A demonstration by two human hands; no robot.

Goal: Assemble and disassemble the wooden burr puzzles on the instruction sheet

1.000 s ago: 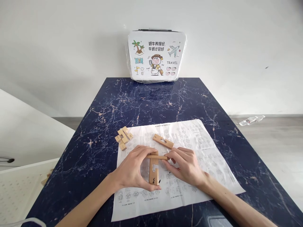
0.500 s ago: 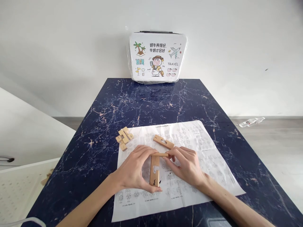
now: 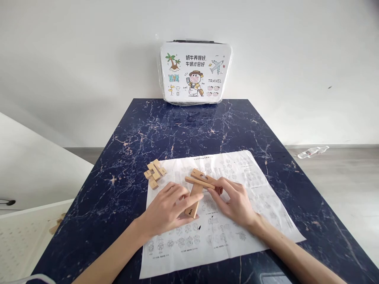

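Observation:
My left hand [image 3: 167, 209] pinches a notched wooden bar [image 3: 193, 201] that now leans diagonally over the printed paper sheet [image 3: 225, 228]. My right hand [image 3: 233, 201] grips a thinner wooden bar [image 3: 199, 182] by its right end and holds it across the top of the first bar. A third wooden piece with a slot [image 3: 197, 174] lies just behind them on the sheet, partly covered by the thin bar. A small assembled cluster of wooden blocks [image 3: 154, 172] sits at the sheet's far left corner, beyond my left hand.
The dark blue marble table [image 3: 189, 126] carries a white illustrated case [image 3: 195, 73] standing against the wall at its far edge. A white cabinet [image 3: 26, 232] stands to the left. A clear plastic bottle [image 3: 312, 151] lies on the floor at the right.
Both hands shifted away from me. The notched bar tilted from pointing straight at me to a diagonal, and the thin bar rose and swung leftward across its top.

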